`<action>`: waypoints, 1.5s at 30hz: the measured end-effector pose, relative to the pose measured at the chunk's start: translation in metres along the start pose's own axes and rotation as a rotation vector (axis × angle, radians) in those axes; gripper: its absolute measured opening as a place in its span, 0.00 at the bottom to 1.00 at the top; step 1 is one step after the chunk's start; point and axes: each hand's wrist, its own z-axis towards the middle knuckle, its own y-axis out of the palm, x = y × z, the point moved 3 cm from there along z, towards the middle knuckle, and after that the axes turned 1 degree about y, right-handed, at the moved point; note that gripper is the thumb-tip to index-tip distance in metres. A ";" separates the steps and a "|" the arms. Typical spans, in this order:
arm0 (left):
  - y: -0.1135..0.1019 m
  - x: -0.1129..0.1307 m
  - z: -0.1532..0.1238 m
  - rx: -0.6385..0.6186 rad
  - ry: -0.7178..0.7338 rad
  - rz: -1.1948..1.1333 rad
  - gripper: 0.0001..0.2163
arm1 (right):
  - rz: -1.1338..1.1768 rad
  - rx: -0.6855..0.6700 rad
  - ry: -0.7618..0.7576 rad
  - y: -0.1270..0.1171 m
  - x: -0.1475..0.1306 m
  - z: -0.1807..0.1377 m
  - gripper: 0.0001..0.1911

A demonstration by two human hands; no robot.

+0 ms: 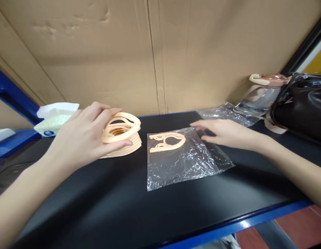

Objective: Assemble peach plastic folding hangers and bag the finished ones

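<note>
A stack of peach plastic pieces that look like folded hangers [126, 149] rests on the black tabletop at centre left. My left hand [85, 133] is closed round the top hanger [135, 126], thumb along its near side and fingers over its far side. To the right a clear plastic bag [173, 169] lies flat, with one peach hanger [173, 147] seen through its film. At the bag's far right corner is my right hand [222, 133], thumb and fingers apart. Its fingertips are close to the film; whether they touch it I cannot tell.
A tissue pack [55, 121] stands at the left by a blue frame post [13, 88]. At the back right are another clear bag [225, 112], a water bottle [261, 95] and a dark leather-like bag [303, 103]. Cardboard [110, 62] rises behind the black tabletop [110, 204].
</note>
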 end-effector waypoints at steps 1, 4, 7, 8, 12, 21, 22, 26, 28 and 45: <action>-0.003 0.008 -0.002 0.034 0.014 0.025 0.34 | -0.035 0.097 0.038 -0.004 0.000 0.000 0.23; -0.008 0.036 -0.009 0.062 0.163 0.073 0.39 | 0.040 0.290 0.038 -0.012 -0.016 -0.003 0.16; -0.006 0.064 -0.017 0.085 0.303 0.041 0.39 | 0.375 0.163 -0.029 -0.002 -0.047 -0.009 0.15; -0.004 0.072 -0.019 0.096 0.333 0.020 0.39 | 0.483 0.067 -0.069 0.005 -0.060 -0.012 0.15; 0.004 0.091 -0.025 0.074 0.378 -0.042 0.40 | 0.744 -0.179 -0.110 0.031 -0.090 -0.022 0.16; 0.017 0.077 -0.019 0.031 0.335 -0.083 0.40 | 1.083 -0.168 0.031 0.025 -0.066 -0.005 0.15; 0.018 0.075 -0.018 0.020 0.324 -0.095 0.40 | 1.072 -0.140 0.028 0.023 -0.062 -0.003 0.15; 0.016 0.068 -0.017 0.005 0.284 -0.113 0.41 | 1.023 -0.069 0.041 0.019 -0.050 0.000 0.13; 0.015 0.067 -0.016 0.016 0.276 -0.122 0.40 | 1.022 -0.055 0.058 0.019 -0.047 0.001 0.13; 0.011 0.074 -0.017 0.088 0.282 -0.106 0.26 | 0.588 0.076 -0.099 0.012 -0.053 -0.006 0.28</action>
